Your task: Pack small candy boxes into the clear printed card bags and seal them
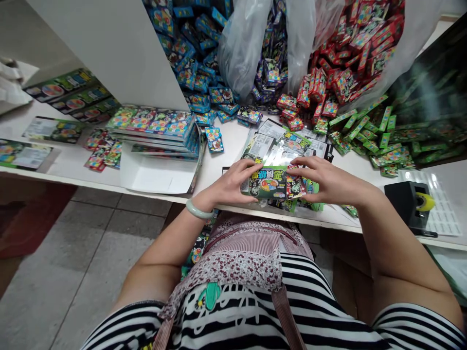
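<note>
A dark green printed packaging sleeve with a colourful oval picture is held level near the table's front edge. My left hand grips its left end, thumb below and fingers above. At the sleeve's right end shows a small red candy box. My right hand closes around that red box, fingers on its top edge and thumb low. Whether the box sits inside the sleeve or against it, I cannot tell. Under and behind my hands lie flat printed sleeves, partly hidden by my fingers.
Behind are piles of blue boxes, purple boxes, red boxes and green boxes. Plastic bags hang between them. Left stands a stack of filled packs in a white tray. A tape dispenser sits right.
</note>
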A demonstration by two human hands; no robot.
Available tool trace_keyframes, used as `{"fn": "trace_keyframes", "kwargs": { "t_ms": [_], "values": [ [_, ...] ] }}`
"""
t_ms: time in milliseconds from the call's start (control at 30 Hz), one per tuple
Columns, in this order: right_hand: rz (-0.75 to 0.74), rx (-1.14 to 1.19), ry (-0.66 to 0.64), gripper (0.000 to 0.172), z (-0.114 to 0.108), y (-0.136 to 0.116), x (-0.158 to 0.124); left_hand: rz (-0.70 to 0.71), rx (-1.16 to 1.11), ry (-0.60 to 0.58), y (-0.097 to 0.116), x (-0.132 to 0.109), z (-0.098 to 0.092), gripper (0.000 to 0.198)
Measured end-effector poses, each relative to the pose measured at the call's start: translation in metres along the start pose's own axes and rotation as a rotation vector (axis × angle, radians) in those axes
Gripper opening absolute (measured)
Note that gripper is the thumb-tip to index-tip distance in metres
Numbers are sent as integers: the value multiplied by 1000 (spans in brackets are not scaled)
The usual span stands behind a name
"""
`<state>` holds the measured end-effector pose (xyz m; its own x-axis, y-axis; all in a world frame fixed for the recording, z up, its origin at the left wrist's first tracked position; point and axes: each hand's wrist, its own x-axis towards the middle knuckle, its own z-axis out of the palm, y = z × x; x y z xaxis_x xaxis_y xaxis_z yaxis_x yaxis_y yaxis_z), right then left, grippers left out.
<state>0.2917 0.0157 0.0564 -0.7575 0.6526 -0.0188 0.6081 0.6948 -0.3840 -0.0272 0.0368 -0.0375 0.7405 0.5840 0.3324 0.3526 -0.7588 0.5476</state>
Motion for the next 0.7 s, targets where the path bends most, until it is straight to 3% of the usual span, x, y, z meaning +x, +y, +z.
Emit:
{"fn": "trace_keyframes", "kwargs": {
  "t_ms": [100,267,400,500,600,700],
  "values": [
    [-1,55,52,62,8,7,6,2,-21,41,2,3,3,102],
    [60,77,267,79,28,5,16,-79,8,133,1,2,3,102],
    [129,82,350,47,44,-10,20,-116,6,157,-2,-2,5,102],
    [137,180,386,35,53,-9,27,-114,-22,152,-3,-3,7,103],
    [248,387,567,30,56,15,49,-125,-43,177,-4,-7,4,101],
    [418,428,707,25,54,49,98,-126,-50,212,-4,-14,-3,102]
  ]
}}
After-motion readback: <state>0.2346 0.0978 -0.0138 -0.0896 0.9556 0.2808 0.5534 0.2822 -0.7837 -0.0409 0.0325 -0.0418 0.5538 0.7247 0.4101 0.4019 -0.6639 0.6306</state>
